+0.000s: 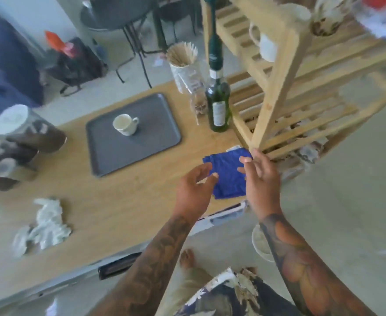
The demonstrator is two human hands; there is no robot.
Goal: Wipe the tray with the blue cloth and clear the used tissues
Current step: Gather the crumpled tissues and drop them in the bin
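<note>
One grey tray (pixel 110 153) lies on the wooden worktop (pixel 123 208), left of and beyond the hands, with one white cup (pixel 125 124) standing on it. One blue cloth (pixel 227 176), folded, sits near the worktop's right end, just in front of the foot of a wooden rack (pixel 276 92). One heap of crumpled white tissues (pixel 44 224) lies at the near left of the worktop, well apart from the cloth. One green bottle (pixel 218 101) stands beyond the cloth, beside a holder of wooden sticks (pixel 183 55). Both tattooed forearms reach forward from the near edge. The left hand (pixel 193 190) is at the cloth's left edge, fingers curled with thumb and fingertips at the fabric. The right hand (pixel 261 181) is at its right edge, fingers bent at the cloth. Motion blur leaves it unclear whether either hand actually grips it.
</note>
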